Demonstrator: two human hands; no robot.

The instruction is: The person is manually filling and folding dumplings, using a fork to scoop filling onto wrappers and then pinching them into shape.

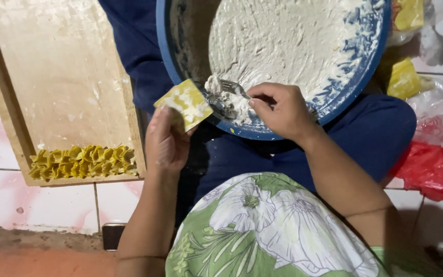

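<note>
Head view, looking down at a seated person's lap. Left hand (pixel 166 141), centre of frame, holds a square yellow wrapper (pixel 184 103) flat across its fingers, grip closed on the sheet from beneath. Right hand (pixel 281 109), just right of centre, pinches the handle of a metal fork (pixel 230 88), whose tines sit in a lump of pale filling (pixel 234 105) at the near rim of a blue basin (pixel 357 77). Basin occupies the upper centre and right, its inside smeared with the same paste. Wooden board (pixel 62 66) fills the upper left; folded yellow dumplings (pixel 83 161) lie in a row along its lower edge. Red plastic bag (pixel 434 169) at right edge.
</note>
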